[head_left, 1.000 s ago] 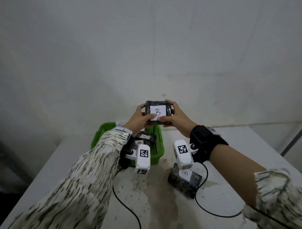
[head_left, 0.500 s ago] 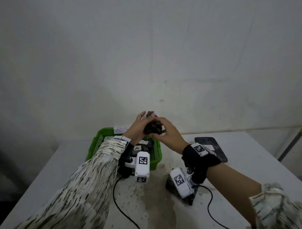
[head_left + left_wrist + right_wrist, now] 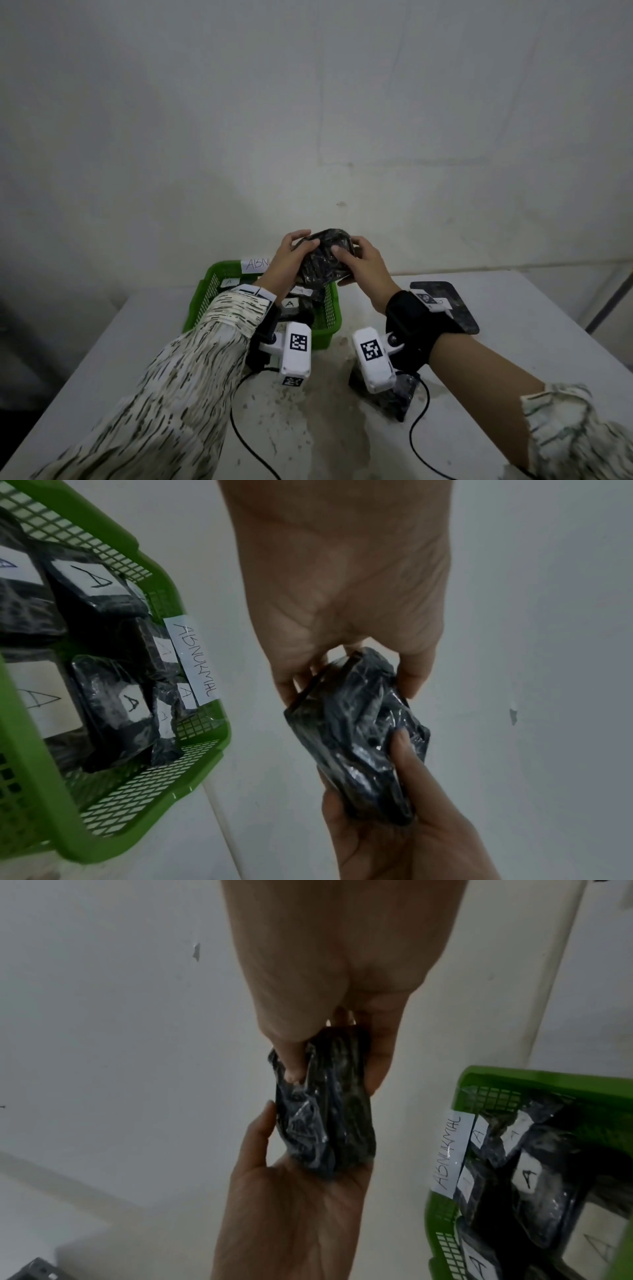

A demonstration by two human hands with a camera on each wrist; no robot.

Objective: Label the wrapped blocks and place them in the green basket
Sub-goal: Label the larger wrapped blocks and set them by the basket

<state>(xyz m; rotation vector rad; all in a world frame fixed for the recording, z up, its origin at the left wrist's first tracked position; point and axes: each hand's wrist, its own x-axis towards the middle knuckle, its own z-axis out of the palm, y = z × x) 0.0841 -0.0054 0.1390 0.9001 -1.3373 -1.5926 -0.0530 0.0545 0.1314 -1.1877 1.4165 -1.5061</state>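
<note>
Both hands are closed on one wrapped block (image 3: 323,262), the left hand (image 3: 286,262) clasping its left end and the right hand (image 3: 363,263) its right end, so its long axis runs from palm to palm, lifted off the table. The green basket (image 3: 263,337) sits below and to the left of the grip, nearer the left hand, so I judge the drop goes down and leftward. The wrist views show the crinkled film and the basket's "A" labels (image 3: 131,703); the head view alone shows two more blocks (image 3: 399,394) below the right wrist.
</note>
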